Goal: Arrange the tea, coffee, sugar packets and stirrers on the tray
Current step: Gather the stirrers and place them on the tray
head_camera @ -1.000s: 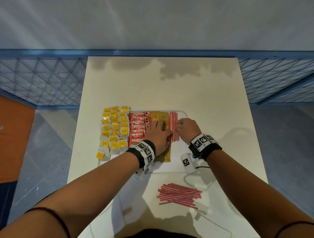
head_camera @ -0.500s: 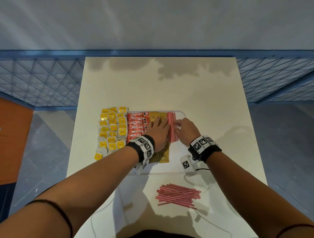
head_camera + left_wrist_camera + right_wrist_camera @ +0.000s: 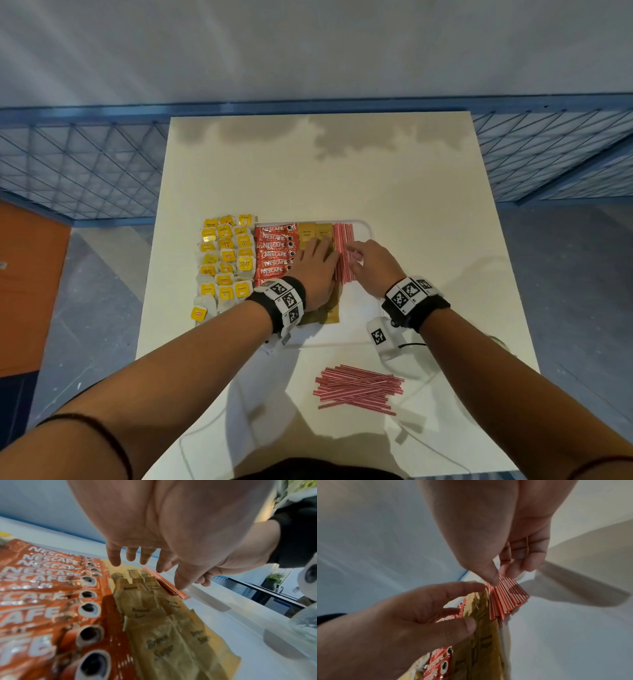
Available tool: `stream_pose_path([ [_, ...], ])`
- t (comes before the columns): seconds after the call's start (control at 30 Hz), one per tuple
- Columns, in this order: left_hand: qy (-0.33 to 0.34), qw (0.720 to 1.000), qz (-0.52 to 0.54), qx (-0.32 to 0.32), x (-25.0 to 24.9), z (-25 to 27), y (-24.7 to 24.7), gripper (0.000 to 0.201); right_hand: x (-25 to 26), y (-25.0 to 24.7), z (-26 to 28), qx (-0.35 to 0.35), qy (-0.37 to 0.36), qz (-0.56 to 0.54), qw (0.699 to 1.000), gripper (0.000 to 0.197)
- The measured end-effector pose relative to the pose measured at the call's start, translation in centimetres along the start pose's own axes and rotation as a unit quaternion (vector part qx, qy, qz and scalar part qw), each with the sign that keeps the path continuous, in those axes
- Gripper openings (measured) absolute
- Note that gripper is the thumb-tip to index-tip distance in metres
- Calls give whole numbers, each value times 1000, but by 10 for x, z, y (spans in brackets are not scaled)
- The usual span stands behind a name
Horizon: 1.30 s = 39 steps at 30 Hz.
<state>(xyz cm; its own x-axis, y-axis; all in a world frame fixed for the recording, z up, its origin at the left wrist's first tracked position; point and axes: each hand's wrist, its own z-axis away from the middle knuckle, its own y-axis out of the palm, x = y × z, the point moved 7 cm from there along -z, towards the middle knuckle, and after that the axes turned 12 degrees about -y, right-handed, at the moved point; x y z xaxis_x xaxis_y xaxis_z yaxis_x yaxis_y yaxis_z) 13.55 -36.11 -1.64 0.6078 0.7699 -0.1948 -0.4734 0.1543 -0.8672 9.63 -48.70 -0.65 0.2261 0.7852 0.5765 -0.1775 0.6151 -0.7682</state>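
Observation:
A white tray (image 3: 368, 229) holds red Nescafe coffee packets (image 3: 274, 250), brown sugar packets (image 3: 315, 233) and a row of red-and-white stirrers (image 3: 342, 236). Yellow-tagged tea bags (image 3: 226, 260) lie in rows at the tray's left side. My left hand (image 3: 315, 267) lies flat on the sugar packets with straight fingers (image 3: 113, 558), its thumb touching the stirrers (image 3: 169, 588). My right hand (image 3: 363, 263) holds the stirrer row (image 3: 506, 601) between its thumb and curled fingertips (image 3: 513, 572). A loose pile of stirrers (image 3: 358, 385) lies on the table nearer to me.
The white table (image 3: 342, 171) ends close behind the tray at a blue mesh fence (image 3: 85, 164). A white wrist camera (image 3: 378, 337) and its cable hang by the tray's near right corner. An orange surface (image 3: 27, 291) stands off the left edge.
My left hand has flattened out over the sugar packets. Both hands have slid a little toward the far end of the stirrer row.

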Motion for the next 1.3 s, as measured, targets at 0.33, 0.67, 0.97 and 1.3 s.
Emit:
stream_pose_path([
  [0.33, 105, 994, -8, 39, -24, 90, 17, 42, 20, 8, 117, 39, -44, 3, 998, 36],
  [0.67, 147, 983, -41, 106, -62, 145, 80, 63, 22, 66, 196, 162, -86, 150, 971, 60],
  [0.97, 115, 989, -70, 61, -71, 150, 101, 50, 8, 103, 208, 146, -61, 205, 966, 55],
  [1.3, 69, 988, -108, 88, -75, 152, 98, 29, 12, 111, 197, 130, -108, 264, 949, 31],
])
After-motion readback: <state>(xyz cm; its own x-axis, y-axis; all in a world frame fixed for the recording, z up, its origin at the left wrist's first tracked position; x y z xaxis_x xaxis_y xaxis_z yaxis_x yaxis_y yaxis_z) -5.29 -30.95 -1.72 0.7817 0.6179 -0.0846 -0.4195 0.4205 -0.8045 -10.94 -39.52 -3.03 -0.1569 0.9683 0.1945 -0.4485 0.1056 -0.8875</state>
